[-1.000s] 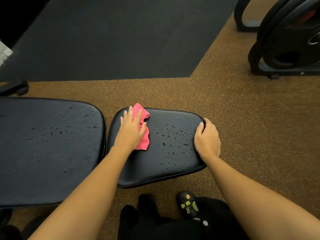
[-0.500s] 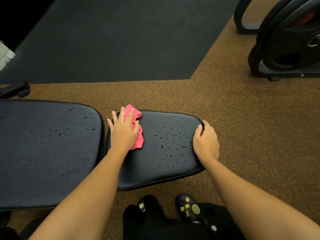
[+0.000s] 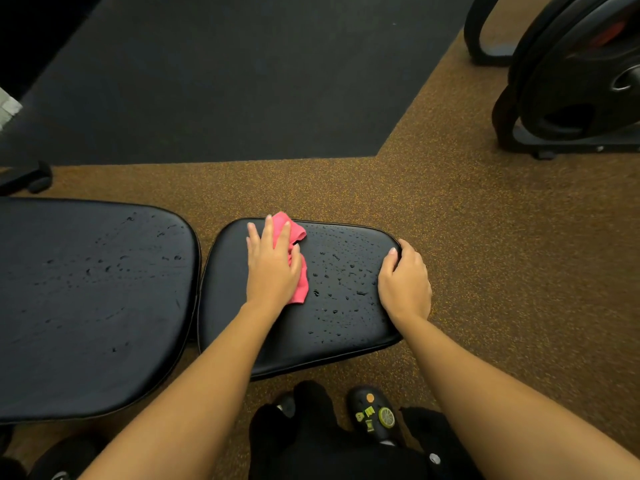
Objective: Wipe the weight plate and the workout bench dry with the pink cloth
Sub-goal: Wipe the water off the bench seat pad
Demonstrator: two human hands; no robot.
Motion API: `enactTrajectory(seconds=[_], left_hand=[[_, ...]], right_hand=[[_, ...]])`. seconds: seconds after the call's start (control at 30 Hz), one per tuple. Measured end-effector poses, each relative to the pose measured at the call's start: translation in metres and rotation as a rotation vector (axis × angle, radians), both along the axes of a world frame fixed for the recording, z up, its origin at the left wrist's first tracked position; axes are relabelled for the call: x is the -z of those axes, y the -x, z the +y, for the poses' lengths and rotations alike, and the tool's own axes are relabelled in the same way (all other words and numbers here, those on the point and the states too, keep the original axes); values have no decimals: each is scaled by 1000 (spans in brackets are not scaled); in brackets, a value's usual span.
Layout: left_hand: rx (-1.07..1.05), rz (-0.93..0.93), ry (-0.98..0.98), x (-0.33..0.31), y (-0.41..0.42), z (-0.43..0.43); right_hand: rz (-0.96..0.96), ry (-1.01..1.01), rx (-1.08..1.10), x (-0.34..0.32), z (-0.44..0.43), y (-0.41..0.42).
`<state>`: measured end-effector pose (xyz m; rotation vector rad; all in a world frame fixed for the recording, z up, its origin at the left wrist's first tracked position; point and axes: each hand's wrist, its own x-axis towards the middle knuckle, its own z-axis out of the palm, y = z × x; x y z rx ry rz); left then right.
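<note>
The black workout bench has two pads: a small seat pad (image 3: 339, 327) in the middle and a larger back pad (image 3: 90, 299) at left. Water drops cover both. My left hand (image 3: 272, 268) presses flat on the pink cloth (image 3: 300, 282) near the seat pad's far edge, fingers straight. My right hand (image 3: 403, 284) grips the seat pad's right edge, fingers curled over the rim. Black weight plates (image 3: 585, 74) stand on a rack at the upper right, far from both hands.
Brown speckled floor (image 3: 485, 254) surrounds the bench; a dark mat (image 3: 225, 81) lies beyond it. A rack foot (image 3: 568, 143) sits under the plates. My black shoe (image 3: 374, 415) with charms is below the seat pad. A dark bench foot (image 3: 27, 178) is at far left.
My left hand slid the pink cloth left along the seat pad, then back right toward the far edge. My right hand has stayed on the pad's right edge.
</note>
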<state>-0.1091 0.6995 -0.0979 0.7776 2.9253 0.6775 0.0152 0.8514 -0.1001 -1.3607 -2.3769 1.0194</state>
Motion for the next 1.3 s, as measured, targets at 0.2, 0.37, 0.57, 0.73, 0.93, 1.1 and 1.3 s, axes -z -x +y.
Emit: enactTrajectory(seconds=[0.2,0.37,0.57,0.73,0.93,1.1,1.3], left_hand=[[109,3,-30,-1,-24,35],[240,28,11,0,-39,34],[123,-33,99,-6,13,29],[59,-16,24,-5,1,26],[195,59,-6,1,-32,36],[301,68,87,0,-4,39],[82,24,93,-7,12,49]], right_hand=[[-15,-7,-1,0,0,0],[-29,-8,5,1,0,2],[-22,3,2,-1,0,0],[-20,-2,7,0,-1,2],[-16,-14,19,0,-1,2],[-15,-7,15,-1,-1,1],[-22,-16,19,2,-1,2]])
